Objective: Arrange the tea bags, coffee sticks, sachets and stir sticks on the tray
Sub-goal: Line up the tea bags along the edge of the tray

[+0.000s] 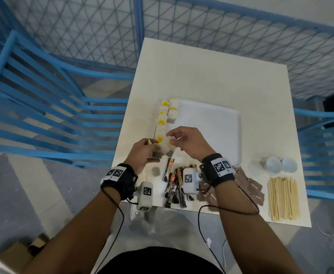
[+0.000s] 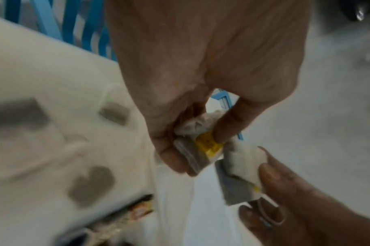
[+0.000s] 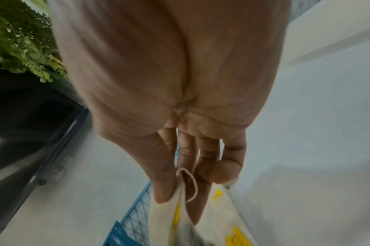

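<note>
Tea bags [image 1: 163, 144] sit pinched in our left hand [image 1: 142, 155], whose grip curls round a small stack, while our right hand [image 1: 187, 143] pinches another bag [image 2: 241, 168] beside it, above the table [image 1: 201, 76]. Nearby we see the white tray [image 1: 217, 123], coffee sticks [image 1: 175, 186], brown sachets [image 1: 249, 184] and stir sticks [image 1: 282, 198].

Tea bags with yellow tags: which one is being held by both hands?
The tea bag nearest the person, at the near end of the row along the tray's left edge; left hand and right hand pinch it.
</note>
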`<state>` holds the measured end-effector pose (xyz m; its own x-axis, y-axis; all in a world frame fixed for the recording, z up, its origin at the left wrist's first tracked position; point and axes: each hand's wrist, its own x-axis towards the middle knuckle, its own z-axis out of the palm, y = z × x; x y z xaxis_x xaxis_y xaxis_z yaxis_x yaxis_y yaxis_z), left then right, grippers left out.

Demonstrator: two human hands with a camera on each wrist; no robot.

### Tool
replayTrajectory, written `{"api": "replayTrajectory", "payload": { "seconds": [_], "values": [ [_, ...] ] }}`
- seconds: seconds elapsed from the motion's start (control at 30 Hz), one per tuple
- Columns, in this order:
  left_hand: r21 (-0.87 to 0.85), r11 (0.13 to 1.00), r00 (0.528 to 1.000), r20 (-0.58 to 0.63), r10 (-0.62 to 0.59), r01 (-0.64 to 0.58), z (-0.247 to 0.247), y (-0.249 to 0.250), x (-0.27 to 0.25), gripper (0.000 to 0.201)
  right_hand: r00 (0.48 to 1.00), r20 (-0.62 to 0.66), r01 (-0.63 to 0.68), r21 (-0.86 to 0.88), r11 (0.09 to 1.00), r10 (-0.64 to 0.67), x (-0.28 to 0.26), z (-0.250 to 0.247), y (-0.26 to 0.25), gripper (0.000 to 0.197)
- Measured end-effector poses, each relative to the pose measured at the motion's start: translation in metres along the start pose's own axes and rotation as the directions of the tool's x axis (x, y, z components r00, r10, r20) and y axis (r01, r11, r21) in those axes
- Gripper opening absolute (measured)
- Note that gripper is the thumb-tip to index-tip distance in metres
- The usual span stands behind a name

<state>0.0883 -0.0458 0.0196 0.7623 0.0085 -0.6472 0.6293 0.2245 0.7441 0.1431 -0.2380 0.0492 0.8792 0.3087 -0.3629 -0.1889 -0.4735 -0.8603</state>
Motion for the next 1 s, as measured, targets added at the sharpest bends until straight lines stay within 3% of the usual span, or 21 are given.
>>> {"api": "replayTrajectory", "payload": {
  "seconds": [0.07,0.17,0.4,0.57,0.7,0.87,1.0],
  "values": [
    [-0.129,0.989,0.992,0.113,-0.053,0.068,0.01,0.01,0.005,0.02,1.0,0.005,0.004,0.001,1.0,-0.004,0.009,-0.009,-0.005,0.018],
    [-0.063,0.998,0.981,0.192,-0.019,0.031,0.024,0.018,0.011,0.019,1.0,0.01,-0.001,-0.011,1.0,0.001,0.021,-0.021,-0.009,0.017],
    [-0.076,0.997,0.998,0.041,0.036,-0.033,0.043,0.023,0.036,0.01,0.997,0.06,-0.05,0.111,0.993,0.044,0.044,-0.048,-0.015,0.02],
    [-0.117,0.991,0.997,-0.032,0.063,-0.067,0.055,0.027,0.045,0.013,0.99,0.14,-0.023,0.019,1.0,0.02,0.057,-0.058,0.0,0.021],
    [-0.156,0.987,0.998,-0.045,0.038,-0.045,0.061,0.031,0.052,0.015,0.996,0.085,-0.009,0.007,1.0,0.009,0.065,-0.065,0.009,0.009],
    [-0.106,0.994,0.983,-0.181,0.016,-0.036,0.06,0.041,0.064,0.022,1.0,0.017,-0.005,0.044,0.999,0.004,0.07,-0.075,0.012,0.009],
    [-0.099,0.995,0.997,-0.075,0.008,-0.015,0.062,0.048,0.066,0.012,1.0,0.029,-0.008,0.059,0.998,0.007,0.07,-0.077,0.014,0.011]
  ]
}}
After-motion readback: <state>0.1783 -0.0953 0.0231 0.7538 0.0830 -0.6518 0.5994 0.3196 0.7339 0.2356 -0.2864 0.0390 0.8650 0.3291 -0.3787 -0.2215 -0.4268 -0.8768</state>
